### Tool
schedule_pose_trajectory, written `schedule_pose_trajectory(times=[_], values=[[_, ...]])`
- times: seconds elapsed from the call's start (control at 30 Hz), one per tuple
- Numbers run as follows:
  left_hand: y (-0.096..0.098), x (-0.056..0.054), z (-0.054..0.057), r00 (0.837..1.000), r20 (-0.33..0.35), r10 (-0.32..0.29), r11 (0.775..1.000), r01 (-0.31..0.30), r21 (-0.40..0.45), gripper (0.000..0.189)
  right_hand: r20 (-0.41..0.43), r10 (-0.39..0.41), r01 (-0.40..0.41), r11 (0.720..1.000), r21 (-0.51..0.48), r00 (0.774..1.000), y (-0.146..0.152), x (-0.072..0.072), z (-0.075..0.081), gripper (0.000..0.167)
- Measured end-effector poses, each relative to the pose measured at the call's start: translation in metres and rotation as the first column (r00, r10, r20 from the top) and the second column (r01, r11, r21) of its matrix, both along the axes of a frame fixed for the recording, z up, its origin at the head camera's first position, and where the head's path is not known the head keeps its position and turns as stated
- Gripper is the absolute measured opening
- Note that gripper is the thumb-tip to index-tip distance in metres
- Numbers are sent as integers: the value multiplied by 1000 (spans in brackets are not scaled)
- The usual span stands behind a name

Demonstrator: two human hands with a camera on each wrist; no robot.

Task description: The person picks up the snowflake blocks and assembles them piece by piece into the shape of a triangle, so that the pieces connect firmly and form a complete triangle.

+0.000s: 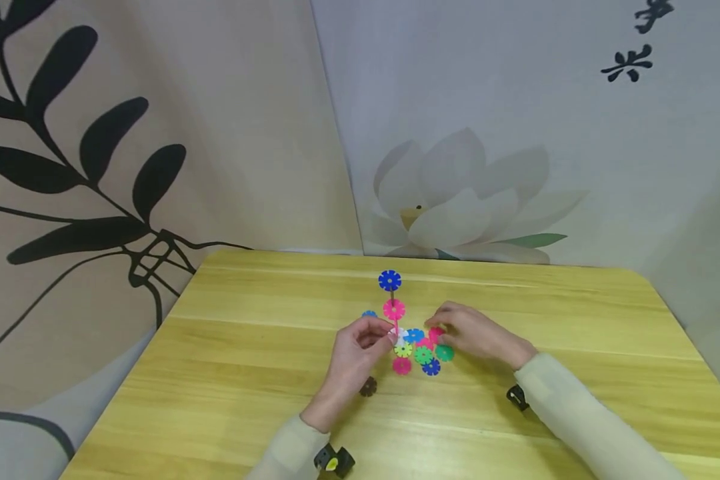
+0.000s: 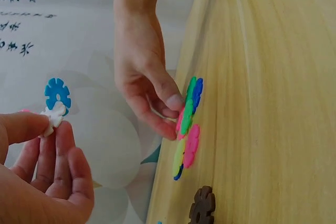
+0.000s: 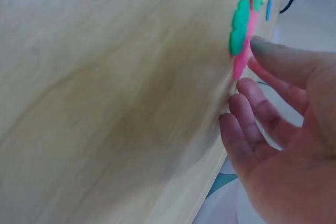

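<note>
My left hand [image 1: 360,350] pinches a white notched plastic disc [image 2: 54,117] between thumb and fingertips. A light blue disc [image 2: 57,94] stands just beyond it in the left wrist view. My right hand [image 1: 471,333] has thumb and index fingertips at the edge of a pink disc [image 3: 243,59], seemingly gripping it; its other fingers are loosely bent. Beside that disc are a dark green disc [image 1: 445,353], a light green disc [image 1: 423,355] and a blue disc [image 1: 431,367]. A yellow disc [image 1: 403,350] and a deep pink disc [image 1: 402,366] lie between the hands.
Beyond my left hand are a dark blue disc [image 1: 390,281] and another pink disc [image 1: 394,309], with a brown piece between them. A brown disc [image 1: 369,387] lies by the left wrist. The wooden table [image 1: 246,400] meets a printed wall cloth [image 1: 264,133] behind.
</note>
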State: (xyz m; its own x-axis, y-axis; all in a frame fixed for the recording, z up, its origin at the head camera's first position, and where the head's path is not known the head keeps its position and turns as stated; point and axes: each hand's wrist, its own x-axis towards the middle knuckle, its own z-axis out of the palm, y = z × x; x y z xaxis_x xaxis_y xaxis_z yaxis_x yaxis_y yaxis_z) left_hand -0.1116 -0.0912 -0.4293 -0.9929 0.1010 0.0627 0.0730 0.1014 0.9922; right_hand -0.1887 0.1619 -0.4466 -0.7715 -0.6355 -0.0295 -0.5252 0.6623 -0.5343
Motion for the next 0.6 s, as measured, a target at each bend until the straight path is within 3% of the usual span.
schedule_pose_trajectory(times=[0.2, 0.6], values=[[4, -1, -3, 1000, 5, 1, 1000, -1, 25, 17, 30, -29, 29, 1000, -3, 999, -2, 0, -5, 10], [4, -1, -2, 1000, 27, 14, 999, -14, 35, 17, 132, -138, 158, 975, -155, 982, 4, 13, 1, 7]])
